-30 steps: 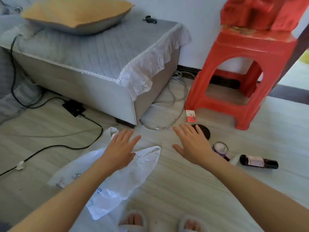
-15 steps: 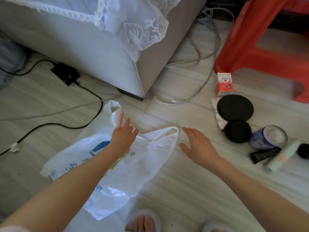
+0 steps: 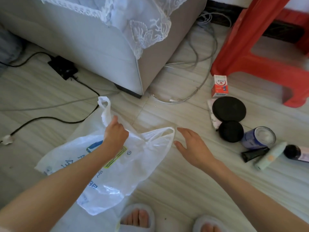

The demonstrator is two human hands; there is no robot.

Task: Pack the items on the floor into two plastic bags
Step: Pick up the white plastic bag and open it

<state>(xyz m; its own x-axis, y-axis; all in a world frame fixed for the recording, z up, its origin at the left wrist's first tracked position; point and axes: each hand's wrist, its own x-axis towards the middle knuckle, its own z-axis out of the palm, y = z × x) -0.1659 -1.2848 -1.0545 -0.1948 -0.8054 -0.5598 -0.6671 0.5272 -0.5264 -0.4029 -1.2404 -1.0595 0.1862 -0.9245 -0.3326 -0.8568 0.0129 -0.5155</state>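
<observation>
A white plastic bag [image 3: 117, 173] with blue print lies flat on the floor. My left hand [image 3: 115, 133] grips the bag's left handle loop near its base. My right hand [image 3: 190, 144] hovers open just right of the bag's other handle [image 3: 167, 133], fingers spread. To the right lie the items: a red-and-white carton [image 3: 219, 86], a large black disc [image 3: 229, 108], a smaller black round case [image 3: 231, 131], a blue tin with a clear lid [image 3: 260, 138], a black tube [image 3: 254, 154], a pale green tube [image 3: 270, 155] and a dark bottle [image 3: 296, 152].
A grey sofa corner [image 3: 117, 52] with a lace cover stands behind the bag. A red plastic stool [image 3: 250, 47] stands at the back right. Black and grey cables [image 3: 50, 119] and a power adapter [image 3: 62, 66] lie on the floor to the left. My slippered feet [image 3: 138, 218] are below.
My left hand has closed on the bag's left handle, where before it lay flat with straight fingers. My right hand has edged closer to the other handle.
</observation>
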